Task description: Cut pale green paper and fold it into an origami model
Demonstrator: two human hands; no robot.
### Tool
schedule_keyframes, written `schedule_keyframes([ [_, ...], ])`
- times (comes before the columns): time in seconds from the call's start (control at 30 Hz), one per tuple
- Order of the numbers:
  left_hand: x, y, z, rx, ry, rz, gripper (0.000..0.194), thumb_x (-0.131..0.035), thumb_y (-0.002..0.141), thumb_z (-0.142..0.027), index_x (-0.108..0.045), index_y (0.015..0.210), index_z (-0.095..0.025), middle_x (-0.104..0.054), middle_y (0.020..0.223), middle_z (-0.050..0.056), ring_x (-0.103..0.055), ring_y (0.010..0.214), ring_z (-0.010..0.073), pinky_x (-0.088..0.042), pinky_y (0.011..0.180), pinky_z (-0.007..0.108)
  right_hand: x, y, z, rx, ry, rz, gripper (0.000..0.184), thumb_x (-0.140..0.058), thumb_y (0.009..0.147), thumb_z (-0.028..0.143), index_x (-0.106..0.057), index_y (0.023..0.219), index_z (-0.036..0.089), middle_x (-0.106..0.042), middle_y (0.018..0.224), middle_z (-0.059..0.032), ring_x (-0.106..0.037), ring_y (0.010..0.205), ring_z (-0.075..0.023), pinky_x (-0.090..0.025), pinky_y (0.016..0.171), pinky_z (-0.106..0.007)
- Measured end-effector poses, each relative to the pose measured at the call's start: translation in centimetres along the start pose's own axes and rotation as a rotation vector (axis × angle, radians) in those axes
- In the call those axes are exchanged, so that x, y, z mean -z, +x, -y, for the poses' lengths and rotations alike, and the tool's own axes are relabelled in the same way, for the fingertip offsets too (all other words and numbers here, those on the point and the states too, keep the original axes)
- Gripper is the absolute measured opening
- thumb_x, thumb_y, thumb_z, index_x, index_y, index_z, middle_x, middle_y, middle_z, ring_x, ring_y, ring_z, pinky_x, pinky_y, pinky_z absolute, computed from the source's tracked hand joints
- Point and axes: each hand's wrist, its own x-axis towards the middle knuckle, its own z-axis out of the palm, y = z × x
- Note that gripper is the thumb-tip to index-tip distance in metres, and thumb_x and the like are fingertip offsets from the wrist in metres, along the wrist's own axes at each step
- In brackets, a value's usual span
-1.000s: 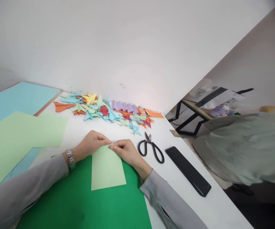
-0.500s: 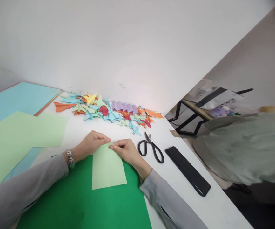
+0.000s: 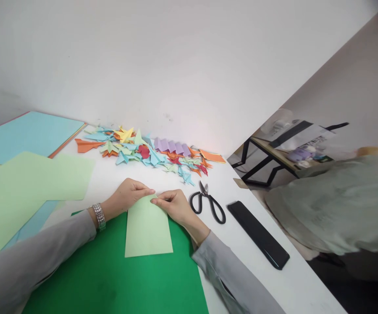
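A pale green sheet of paper [image 3: 148, 231] lies over a dark green sheet [image 3: 120, 283], its far edge pinched by both hands. My left hand [image 3: 126, 198] is closed on that edge from the left, thumb and finger pressed together at the tip. From the right, my right hand [image 3: 174, 207] grips the same edge a short way off. Whatever fold lies between the fingertips is too small to make out. A pair of scissors [image 3: 205, 198] with black handles rests slightly open to the right of my right hand.
Folded paper shapes [image 3: 149, 152] in many colours lie along the wall. Pale green sheets [image 3: 12, 196] and a stack of blue paper [image 3: 28, 135] cover the left side. A long black case [image 3: 257, 235] lies at the right. Beyond the table is a person's pale green garment [image 3: 336, 205].
The pale green paper has turned slightly, its near edge shifting a little left and away from me. Both hands keep their pinch on the far edge.
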Motion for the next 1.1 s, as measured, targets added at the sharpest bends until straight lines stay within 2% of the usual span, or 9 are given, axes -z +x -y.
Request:
schedule_keyframes([
  [0.17,-0.11,0.00,-0.08,-0.037,0.087,0.018,0.031,-0.062,0.071,-0.040,-0.063,0.055,-0.013,-0.044,0.046,-0.004,-0.037,0.048,0.0088,-0.026,0.043,0.022,0.03,-0.04,-0.07,0.011,-0.010,0.023,0.026,-0.072,0.061,0.037,-0.068,0.057,0.012,-0.060,0.052,-0.0006,-0.041,0.047,-0.0082,-0.032,0.048,-0.023],
  [0.3,-0.20,0.09,-0.13,-0.134,0.168,-0.020,0.041,-0.057,0.074,-0.041,-0.049,0.045,-0.014,-0.030,0.044,-0.006,-0.027,0.046,0.0070,-0.020,0.043,0.022,0.21,-0.04,-0.15,0.021,-0.010,0.056,0.032,-0.074,0.060,0.042,-0.064,0.054,0.012,-0.053,0.047,0.0023,-0.037,0.045,-0.0068,-0.027,0.045,-0.022],
  [0.37,-0.11,0.08,-0.20,-0.124,0.171,-0.026,0.045,-0.057,0.074,-0.043,-0.044,0.042,-0.015,-0.027,0.043,-0.007,-0.025,0.044,0.0064,-0.018,0.042,0.023,0.29,-0.01,-0.20,0.020,0.002,0.051,0.034,-0.074,0.060,0.045,-0.064,0.055,0.012,-0.052,0.047,0.0027,-0.036,0.045,-0.0067,-0.027,0.045,-0.022],
  [0.43,0.12,-0.03,-0.27,-0.071,0.117,0.027,0.042,-0.059,0.073,-0.044,-0.049,0.045,-0.015,-0.033,0.043,-0.006,-0.028,0.043,0.0064,-0.020,0.041,0.022,0.34,0.04,-0.23,0.013,0.021,0.033,0.036,-0.073,0.060,0.047,-0.063,0.056,0.013,-0.052,0.047,0.0028,-0.036,0.045,-0.0066,-0.027,0.044,-0.022],
  [0.53,0.53,-0.30,-0.33,0.024,0.006,0.112,0.030,-0.064,0.069,-0.043,-0.063,0.062,-0.013,-0.051,0.050,-0.003,-0.039,0.044,0.0082,-0.027,0.041,0.021,0.33,0.07,-0.26,0.004,0.050,0.005,0.037,-0.072,0.061,0.048,-0.062,0.055,0.013,-0.049,0.045,0.0036,-0.033,0.043,-0.0060,-0.024,0.042,-0.021],
  [0.7,0.66,-0.57,-0.38,0.080,-0.044,0.068,0.029,-0.067,0.067,-0.041,-0.068,0.068,-0.012,-0.062,0.058,0.002,-0.049,0.049,0.0109,-0.035,0.044,0.021,0.30,-0.02,-0.21,-0.006,0.037,0.043,0.039,-0.073,0.060,0.049,-0.058,0.055,0.014,-0.043,0.044,0.0056,-0.029,0.042,-0.0054,-0.020,0.041,-0.022],
  [0.83,0.50,-0.46,-0.23,0.050,-0.007,0.064,0.029,-0.066,0.068,-0.040,-0.068,0.066,-0.011,-0.061,0.057,0.001,-0.049,0.051,0.0111,-0.034,0.045,0.021,0.30,-0.03,-0.29,0.016,0.022,0.079,0.039,-0.075,0.059,0.048,-0.056,0.055,0.014,-0.041,0.046,0.0066,-0.029,0.043,-0.0054,-0.021,0.043,-0.022],
  [0.97,0.55,-0.17,0.17,-0.013,0.061,0.191,0.032,-0.063,0.071,-0.042,-0.066,0.062,-0.011,-0.051,0.050,-0.002,-0.041,0.048,0.0089,-0.029,0.045,0.020,0.27,0.05,-0.46,0.056,0.088,0.111,0.036,-0.069,0.068,0.049,-0.056,0.063,0.016,-0.038,0.047,0.0077,-0.029,0.042,-0.0055,-0.021,0.042,-0.021],
  [1.1,0.62,-0.01,0.20,0.000,0.117,0.314,0.035,-0.061,0.072,-0.043,-0.061,0.059,-0.011,-0.040,0.047,-0.005,-0.033,0.046,0.0073,-0.023,0.044,0.020,0.21,0.04,-0.44,0.074,0.140,0.144,0.034,-0.065,0.072,0.049,-0.056,0.068,0.016,-0.041,0.048,0.0074,-0.032,0.043,-0.0062,-0.024,0.042,-0.020],
])
